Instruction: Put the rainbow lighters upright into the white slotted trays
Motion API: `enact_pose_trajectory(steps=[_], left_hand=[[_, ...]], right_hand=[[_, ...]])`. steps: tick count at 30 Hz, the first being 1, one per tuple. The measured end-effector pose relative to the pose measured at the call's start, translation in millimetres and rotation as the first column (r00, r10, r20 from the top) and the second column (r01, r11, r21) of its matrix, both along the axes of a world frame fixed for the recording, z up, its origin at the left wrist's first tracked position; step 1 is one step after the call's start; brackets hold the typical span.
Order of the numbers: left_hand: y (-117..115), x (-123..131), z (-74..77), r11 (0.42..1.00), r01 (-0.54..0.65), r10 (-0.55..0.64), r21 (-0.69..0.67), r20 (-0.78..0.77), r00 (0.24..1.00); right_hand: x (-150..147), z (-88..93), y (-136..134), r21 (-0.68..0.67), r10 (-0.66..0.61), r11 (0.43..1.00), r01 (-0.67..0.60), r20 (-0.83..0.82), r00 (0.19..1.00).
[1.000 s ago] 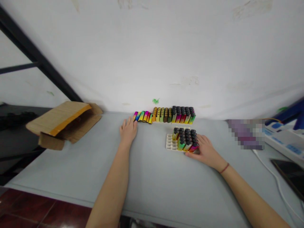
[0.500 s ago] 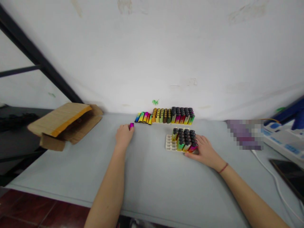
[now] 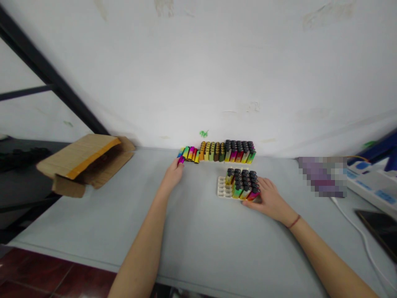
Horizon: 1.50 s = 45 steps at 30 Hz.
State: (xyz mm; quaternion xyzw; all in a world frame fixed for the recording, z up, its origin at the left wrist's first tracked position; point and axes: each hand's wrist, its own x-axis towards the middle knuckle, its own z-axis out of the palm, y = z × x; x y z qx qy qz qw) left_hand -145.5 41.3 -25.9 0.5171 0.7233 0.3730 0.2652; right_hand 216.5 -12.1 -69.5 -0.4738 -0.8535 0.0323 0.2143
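Note:
My left hand (image 3: 172, 177) is closed around a purple lighter (image 3: 181, 160), its fingers beside the left end of a row of loose, colourful lighters (image 3: 192, 155) lying by the wall. With thumb in front and fingers behind, my right hand (image 3: 273, 203) grips the right side of a white tray (image 3: 221, 195) with round holes. Black-topped lighters (image 3: 246, 185) stand upright in most of this tray; several holes at its left show bare. Behind it, further trays hold upright gold-topped lighters (image 3: 212, 151) and black-topped lighters (image 3: 239, 151).
An open cardboard box (image 3: 89, 159) lies on its side at the left of the grey table (image 3: 198, 240). To the right are a power strip (image 3: 372, 182), a white cable (image 3: 356, 229), a dark phone (image 3: 378, 231) and a blurred-out item (image 3: 322, 176). A wall (image 3: 198, 82) bounds the back.
My left hand has moved right and slightly forward with the purple lighter, closer to the loose lighters. My right hand stays on the tray.

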Motion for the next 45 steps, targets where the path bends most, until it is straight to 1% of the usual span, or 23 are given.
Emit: enact_pose_trajectory(steps=[3, 5, 10, 11, 13, 15, 17, 20, 21, 23, 25, 28, 30, 32, 39, 42, 45], left_hand=[[0.8, 11.4, -4.3, 1.000, -0.011, 0.008, 0.021, 0.138, 0.990], [-0.7, 17.6, -5.5, 0.999, -0.011, -0.002, 0.051, 0.241, 0.970], [-6.0, 30.2, -0.6, 0.997, 0.058, -0.077, 0.059, 0.392, 0.917], [-7.0, 33.0, 0.8, 0.996, 0.053, -0.076, 0.065, 0.420, 0.904], [-8.9, 39.3, 3.4, 0.998, 0.004, -0.035, 0.064, 0.494, 0.869], [-11.0, 46.0, 5.9, 0.997, -0.071, 0.045, 0.022, 0.593, 0.804], [-13.0, 52.3, 8.6, 0.992, -0.121, 0.108, -0.031, 0.697, 0.709], [-15.4, 58.6, 12.7, 0.993, -0.108, 0.105, -0.052, 0.813, 0.573], [-16.0, 59.8, 13.8, 0.994, -0.096, 0.094, -0.049, 0.835, 0.542], [-17.0, 61.3, 15.0, 0.996, -0.072, 0.078, -0.048, 0.854, 0.515], [-18.1, 62.3, 14.7, 0.998, -0.041, 0.056, -0.040, 0.849, 0.525], [-20.0, 64.5, 12.7, 0.999, 0.000, 0.027, -0.033, 0.811, 0.585], [-21.2, 66.4, 11.2, 0.999, -0.008, 0.040, -0.044, 0.781, 0.624], [-21.9, 68.3, 10.4, 0.998, -0.031, 0.061, -0.054, 0.761, 0.646], [-21.3, 70.9, 10.4, 0.994, -0.093, 0.109, -0.063, 0.743, 0.660], [-21.8, 71.6, 7.8, 0.995, -0.104, 0.072, -0.002, 0.739, 0.670], [-22.6, 73.1, 3.8, 0.995, -0.091, 0.026, 0.049, 0.733, 0.680]], right_hand=[[0.1, -0.1, 0.0, -0.001, -0.003, 1.000, 0.003, 0.004, 1.000], [0.3, -0.2, 0.0, -0.002, -0.005, 1.000, 0.005, 0.003, 1.000], [0.4, 0.6, -0.3, -0.011, -0.003, 1.000, 0.003, -0.007, 1.000], [0.4, 0.8, -0.3, -0.014, -0.001, 1.000, 0.000, -0.009, 1.000], [0.4, 0.9, -0.3, -0.017, 0.004, 1.000, -0.004, -0.011, 1.000], [0.6, 0.6, -0.2, -0.018, 0.005, 1.000, -0.005, -0.007, 1.000], [0.6, 0.3, -0.1, -0.016, 0.002, 1.000, -0.002, -0.003, 1.000], [0.5, 0.6, -0.4, -0.014, -0.001, 1.000, 0.001, 0.001, 1.000], [0.4, 0.9, -0.5, -0.014, 0.000, 1.000, 0.001, 0.002, 1.000], [0.3, 1.6, -0.8, -0.015, 0.002, 1.000, -0.002, 0.003, 1.000], [0.1, 2.0, -0.9, -0.014, 0.003, 1.000, -0.003, 0.001, 1.000], [0.1, 1.7, -0.7, -0.010, 0.001, 1.000, -0.001, -0.002, 1.000], [0.2, 1.3, -0.5, -0.012, 0.000, 1.000, 0.000, 0.001, 1.000], [0.4, 1.1, -0.3, -0.018, 0.001, 1.000, -0.001, 0.005, 1.000], [0.3, 1.4, -0.2, -0.007, 0.016, 1.000, -0.016, -0.011, 1.000], [0.4, 1.3, -0.2, 0.001, 0.015, 1.000, -0.015, -0.016, 1.000], [0.6, 1.1, 0.0, -0.003, 0.013, 1.000, -0.013, -0.007, 1.000]])
